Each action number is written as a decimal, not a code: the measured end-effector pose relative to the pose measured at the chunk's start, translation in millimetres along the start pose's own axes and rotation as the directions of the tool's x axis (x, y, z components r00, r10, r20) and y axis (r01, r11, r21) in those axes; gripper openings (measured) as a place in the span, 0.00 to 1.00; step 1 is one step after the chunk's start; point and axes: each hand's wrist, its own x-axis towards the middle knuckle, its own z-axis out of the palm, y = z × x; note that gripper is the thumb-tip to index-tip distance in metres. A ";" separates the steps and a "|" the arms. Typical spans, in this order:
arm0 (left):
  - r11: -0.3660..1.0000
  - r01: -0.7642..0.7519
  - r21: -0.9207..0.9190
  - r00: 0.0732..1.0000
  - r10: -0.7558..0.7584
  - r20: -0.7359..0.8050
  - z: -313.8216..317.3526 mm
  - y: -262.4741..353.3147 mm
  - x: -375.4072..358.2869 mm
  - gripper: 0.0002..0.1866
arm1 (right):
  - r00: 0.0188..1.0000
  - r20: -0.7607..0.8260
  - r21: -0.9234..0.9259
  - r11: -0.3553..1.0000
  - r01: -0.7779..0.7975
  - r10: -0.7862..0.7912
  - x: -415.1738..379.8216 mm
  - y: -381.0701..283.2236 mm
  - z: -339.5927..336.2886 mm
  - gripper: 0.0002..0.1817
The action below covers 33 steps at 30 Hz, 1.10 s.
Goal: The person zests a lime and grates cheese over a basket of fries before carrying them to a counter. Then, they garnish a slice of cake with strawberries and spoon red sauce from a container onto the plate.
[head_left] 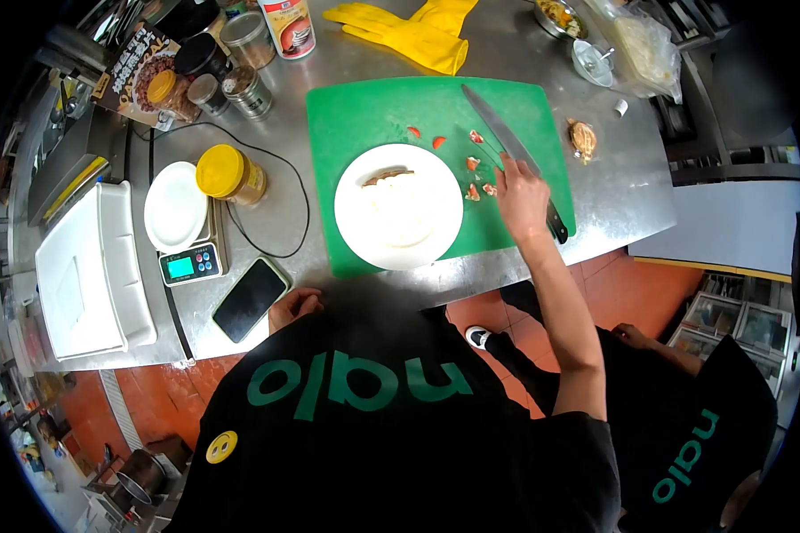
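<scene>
We stand at a steel counter (280,115), its metal top shining, with a green cutting board (364,111) laid on it. On the board sit a white plate (350,191) of food and, right of it, small red pieces (473,163) and a long knife (493,120), its handle toward the near right corner. Our right hand (522,197) reaches over the knife, fingers bent near the pieces; we cannot tell whether they pinch anything. Our left hand (295,307) rests loosely curled at the counter's edge beside a phone (251,300), and we cannot tell if it holds anything. Yellow gloves (409,34) lie beyond the board, a scale (192,265) stands to the left, reddish tiles (627,289) cover the floor, and a co-worker (711,391) in black stands at our right
</scene>
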 end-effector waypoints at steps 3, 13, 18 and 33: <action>0.999 0.033 -0.030 0.999 -0.034 -0.041 -0.4 3.1 -3.6 0.09 | 0.976 0.042 -0.134 0.967 0.217 -0.214 11.5 17.1 16.4 0.14; 0.999 -0.005 -0.041 0.999 0.004 -0.034 -1.8 -8.0 0.8 0.10 | 0.890 0.366 -0.327 0.857 0.397 -0.272 17.0 -5.1 5.8 0.19; 1.000 -0.019 -0.004 1.000 0.019 -0.005 -4.1 -5.7 -1.1 0.10 | 0.925 0.213 -0.222 0.907 0.358 -0.314 0.3 -7.4 -12.5 0.18; 0.988 0.058 -0.140 0.990 -0.075 -0.121 -1.5 -44.6 -37.3 0.10 | 0.977 -0.010 0.421 0.886 0.196 -0.212 -60.0 -90.9 -75.3 0.12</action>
